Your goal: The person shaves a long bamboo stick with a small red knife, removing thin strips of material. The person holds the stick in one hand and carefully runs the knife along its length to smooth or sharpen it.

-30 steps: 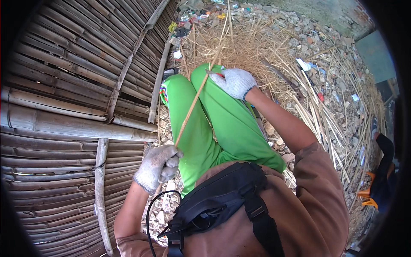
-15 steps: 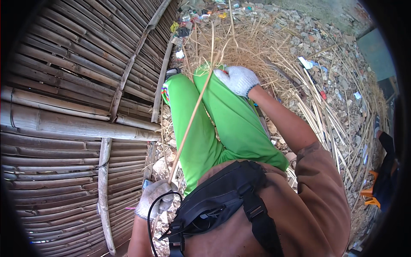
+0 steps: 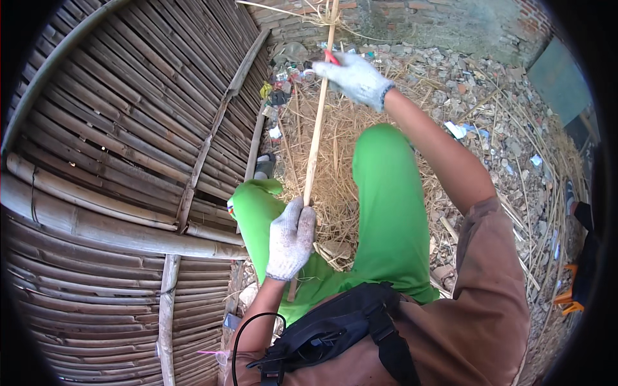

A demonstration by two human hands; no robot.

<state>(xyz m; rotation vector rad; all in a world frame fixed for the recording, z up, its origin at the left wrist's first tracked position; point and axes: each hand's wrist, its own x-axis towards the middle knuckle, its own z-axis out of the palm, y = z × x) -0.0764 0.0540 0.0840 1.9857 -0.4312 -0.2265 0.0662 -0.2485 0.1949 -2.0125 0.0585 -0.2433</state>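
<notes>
Where the ground shows at all, it is rubble and dry straw (image 3: 335, 167), bounded on the person's left by a big panel of split bamboo slats (image 3: 116, 161) with thicker poles lashed across it. Brick wall (image 3: 412, 19) at far edge. Green trousers (image 3: 386, 206) fill the middle; brown shirt and a black strap bag (image 3: 335, 334) at lower edge.

Long thin bamboo strip (image 3: 317, 122) runs nearly upright from lap to top of view, over the straw, between the knees.

Left hand (image 3: 291, 239), in a speckled work glove: fingers curled tight round lower part of the strip, just above left thigh. Right hand (image 3: 355, 78), same glove, arm stretched out: fingers closed on something with a red handle (image 3: 331, 58), touching the strip high up. Tool type too small to tell.
</notes>
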